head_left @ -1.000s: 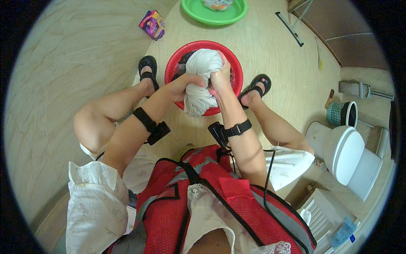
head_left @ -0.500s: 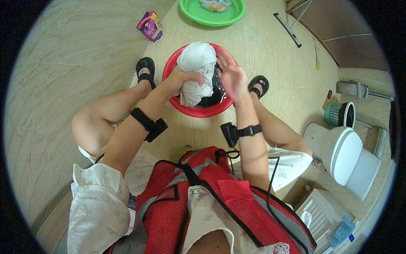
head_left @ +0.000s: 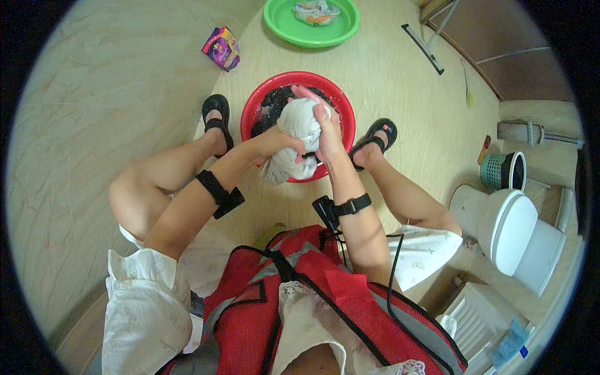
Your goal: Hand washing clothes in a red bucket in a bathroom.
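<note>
A wet, bunched white cloth (head_left: 299, 125) is held over the near part of a red basin (head_left: 250, 103). My left hand (head_left: 280, 145) is wrapped round its lower middle, thumb across the front. On the right side my right hand (head_left: 329, 134) grips the upper part, fingers curling round behind. The cloth's loose lower end hangs over the basin's near rim. Dark wet cloth (head_left: 272, 107) lies in the basin below, partly hidden by my hands and the white bundle.
A green basin (head_left: 275, 31) with a crumpled plastic bag stands on the floor ahead. A purple packet (head_left: 222, 49) lies at the left. Rightward are a floor squeegee (head_left: 422, 49), a green basket (head_left: 494, 170), a toilet (head_left: 509, 231) and a white slatted stool (head_left: 472, 319). My feet flank the red basin.
The white cloth has come nearer to me and slightly right, uncovering dark cloth at the basin's far left. My right hand, open beside the bundle before, has closed on it.
</note>
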{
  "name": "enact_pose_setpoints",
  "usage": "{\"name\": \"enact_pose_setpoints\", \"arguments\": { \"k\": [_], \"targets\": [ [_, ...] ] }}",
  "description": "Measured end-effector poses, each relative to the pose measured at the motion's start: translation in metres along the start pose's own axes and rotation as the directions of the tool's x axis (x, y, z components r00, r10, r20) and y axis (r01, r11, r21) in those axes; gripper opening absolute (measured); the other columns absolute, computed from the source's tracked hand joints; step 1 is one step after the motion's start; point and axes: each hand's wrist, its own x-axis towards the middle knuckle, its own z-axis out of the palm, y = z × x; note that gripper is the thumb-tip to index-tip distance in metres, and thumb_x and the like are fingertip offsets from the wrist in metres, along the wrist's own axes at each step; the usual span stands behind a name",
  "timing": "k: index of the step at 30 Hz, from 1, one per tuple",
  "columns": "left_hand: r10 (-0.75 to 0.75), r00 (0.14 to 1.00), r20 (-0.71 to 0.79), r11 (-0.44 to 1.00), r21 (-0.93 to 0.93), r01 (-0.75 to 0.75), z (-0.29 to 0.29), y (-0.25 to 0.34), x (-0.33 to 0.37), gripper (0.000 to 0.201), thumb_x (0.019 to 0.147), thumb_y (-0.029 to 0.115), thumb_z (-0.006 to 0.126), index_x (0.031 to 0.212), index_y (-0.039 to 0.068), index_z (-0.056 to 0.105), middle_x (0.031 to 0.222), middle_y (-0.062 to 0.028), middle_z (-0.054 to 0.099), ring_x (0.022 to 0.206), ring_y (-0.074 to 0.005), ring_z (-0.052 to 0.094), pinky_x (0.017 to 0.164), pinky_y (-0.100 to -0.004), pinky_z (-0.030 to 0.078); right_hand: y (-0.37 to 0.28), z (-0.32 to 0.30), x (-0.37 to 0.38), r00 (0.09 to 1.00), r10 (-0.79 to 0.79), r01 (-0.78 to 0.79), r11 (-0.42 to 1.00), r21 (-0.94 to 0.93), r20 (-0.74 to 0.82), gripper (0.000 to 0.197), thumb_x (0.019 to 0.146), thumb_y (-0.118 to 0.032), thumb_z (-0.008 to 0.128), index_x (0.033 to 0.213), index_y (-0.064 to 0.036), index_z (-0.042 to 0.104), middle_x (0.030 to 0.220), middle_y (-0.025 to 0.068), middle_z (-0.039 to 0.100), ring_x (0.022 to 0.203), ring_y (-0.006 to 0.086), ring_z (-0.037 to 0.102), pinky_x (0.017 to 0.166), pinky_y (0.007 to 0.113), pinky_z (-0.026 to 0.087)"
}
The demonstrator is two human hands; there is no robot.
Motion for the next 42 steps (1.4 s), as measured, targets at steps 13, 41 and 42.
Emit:
{"name": "enact_pose_setpoints", "arguments": {
  "k": [13, 41, 42],
  "targets": [
    [0.044, 0.996, -0.076, 0.999, 0.017, -0.043, -0.009, -0.063, 0.027, 0.040, 0.056, 0.004, 0.062, 0.096, 0.006, 0.058, 0.081, -0.0042, 0.059, 0.075, -0.0159, 0.054, 0.069, -0.0284, 0.045, 0.027, 0.003, 0.001, 0.857, 0.259, -0.316, 0.947, -0.058, -0.445, 0.022, 0.073, -0.016, 0.067, 0.083, 0.0028, 0.060, 0.075, 0.0061, 0.061, 0.069, 0.0146, 0.059, 0.061, 0.028, 0.048],
    [-0.327, 0.930, 0.166, 0.896, -0.257, 0.361, -0.105, 0.064, 0.090, 0.047, 0.085, 0.029, 0.057, 0.122, 0.002, 0.049, 0.116, -0.0121, 0.058, 0.102, -0.0241, 0.059, 0.089, -0.0407, 0.047, -0.005, -0.064, 0.109, 0.823, 0.458, -0.351, 0.875, 0.334, -0.336, 0.026, 0.090, -0.019, 0.051, 0.107, -0.0005, 0.058, 0.102, 0.0119, 0.063, 0.092, 0.0225, 0.062, 0.081, 0.037, 0.051],
    [-0.266, 0.943, 0.199, 0.917, -0.250, 0.311, -0.111, 0.063, 0.097, 0.049, 0.084, 0.030, 0.057, 0.123, 0.002, 0.048, 0.117, -0.0120, 0.058, 0.102, -0.0240, 0.059, 0.090, -0.0405, 0.047, 0.002, -0.072, 0.120, 0.849, 0.413, -0.294, 0.887, 0.355, -0.330, 0.024, 0.090, -0.015, 0.051, 0.107, 0.0017, 0.057, 0.102, 0.0134, 0.063, 0.092, 0.0232, 0.062, 0.081, 0.037, 0.051]
  ]
}}
